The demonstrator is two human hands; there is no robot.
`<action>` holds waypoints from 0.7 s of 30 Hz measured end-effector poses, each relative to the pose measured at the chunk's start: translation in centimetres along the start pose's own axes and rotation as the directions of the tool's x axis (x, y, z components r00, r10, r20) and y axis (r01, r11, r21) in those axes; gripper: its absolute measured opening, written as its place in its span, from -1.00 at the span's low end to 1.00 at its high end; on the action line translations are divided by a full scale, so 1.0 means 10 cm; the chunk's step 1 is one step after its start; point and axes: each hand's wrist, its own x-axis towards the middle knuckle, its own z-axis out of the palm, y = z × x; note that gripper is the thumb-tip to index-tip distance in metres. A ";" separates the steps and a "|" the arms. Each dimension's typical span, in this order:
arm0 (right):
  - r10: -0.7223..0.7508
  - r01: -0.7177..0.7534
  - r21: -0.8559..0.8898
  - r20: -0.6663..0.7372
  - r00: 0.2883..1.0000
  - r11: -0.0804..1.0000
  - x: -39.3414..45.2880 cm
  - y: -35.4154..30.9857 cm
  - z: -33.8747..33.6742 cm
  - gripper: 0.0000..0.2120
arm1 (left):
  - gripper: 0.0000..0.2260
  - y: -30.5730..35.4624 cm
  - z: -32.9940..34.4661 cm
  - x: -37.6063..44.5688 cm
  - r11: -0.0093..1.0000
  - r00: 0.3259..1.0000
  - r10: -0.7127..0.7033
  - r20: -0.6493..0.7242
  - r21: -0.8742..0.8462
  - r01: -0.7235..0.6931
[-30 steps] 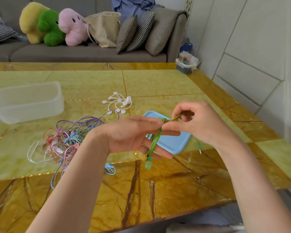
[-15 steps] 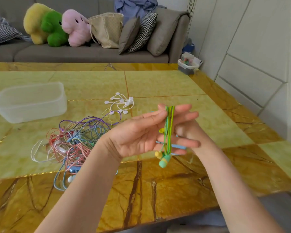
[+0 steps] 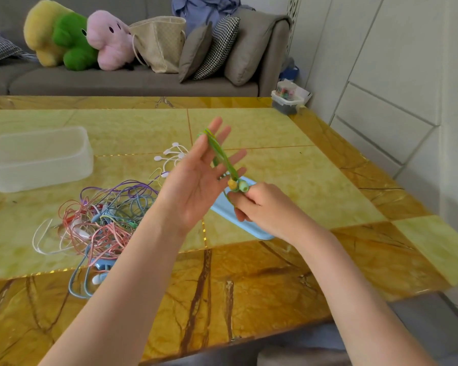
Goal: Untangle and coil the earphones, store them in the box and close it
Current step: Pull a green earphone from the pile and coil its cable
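Nearest, 2 bare forearms reaching in over the brown-veined table (image 3: 249, 291) edge; right hand (image 3: 265, 207) low and curled, fingertips pinching the cord of the green earphones (image 3: 224, 161) just below the 2 buds, 1 yellow and 1 green; left hand (image 3: 196, 186) raised beside it, palm up, fingers straight and spread, green cord looped in several strands over them from fingertips down toward the palm edge; buds hanging between the 2 hands, just above the right hand's knuckles. Beneath both hands, flat on the table, a light blue lid (image 3: 222, 210), partly hidden. To the left, a loose tangle of earphones (image 3: 103, 217) in pink, red, blue, purple and white, sprawled on the yellow-green tabletop, well apart from the hands; a blue strand and a white bud trailing toward the near edge. Farther back, white earphones (image 3: 173, 155) lying beside the raised left fingers in the picture. Far left, a clear plastic box (image 3: 37, 159), open, lidless, upright. Beyond the table, a grey sofa (image 3: 132, 80) carrying plush toys (image 3: 77, 40) in yellow, green and pink, a beige tote bag (image 3: 161, 43) and cushions (image 3: 209, 48).
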 end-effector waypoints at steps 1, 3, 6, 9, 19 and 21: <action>-0.026 0.026 -0.016 -0.023 0.999 1.000 -0.04 0.00 -0.05 -0.58 | -0.71 0.00 -0.05 0.01 0.998 0.999 -0.011 -0.031 0.060 0.013; -0.052 0.047 -0.056 -0.083 0.995 0.997 -0.07 0.01 -0.15 -0.67 | -0.72 -0.01 -0.10 0.01 0.990 0.995 -0.077 -0.056 0.118 0.083; -0.061 0.054 -0.068 -0.110 0.992 0.996 -0.09 0.05 -0.31 -0.71 | -0.75 -0.02 -0.12 -0.01 0.974 0.989 -0.146 -0.018 0.170 0.147; -0.087 0.086 -0.047 -0.004 0.996 0.995 -0.17 0.00 -0.34 -0.79 | -0.76 -0.02 -0.14 0.00 0.966 0.992 -0.088 -0.093 0.235 0.108; -0.117 0.119 -0.053 0.036 0.992 0.992 -0.19 0.04 -0.38 -0.85 | -0.73 0.10 -0.24 0.02 0.986 0.973 -0.122 -0.195 0.091 0.141; -0.142 0.142 -0.027 0.001 0.990 0.989 -0.19 0.05 -0.41 -0.87 | -0.72 0.11 -0.22 0.00 0.968 0.976 -0.167 -0.141 0.164 0.190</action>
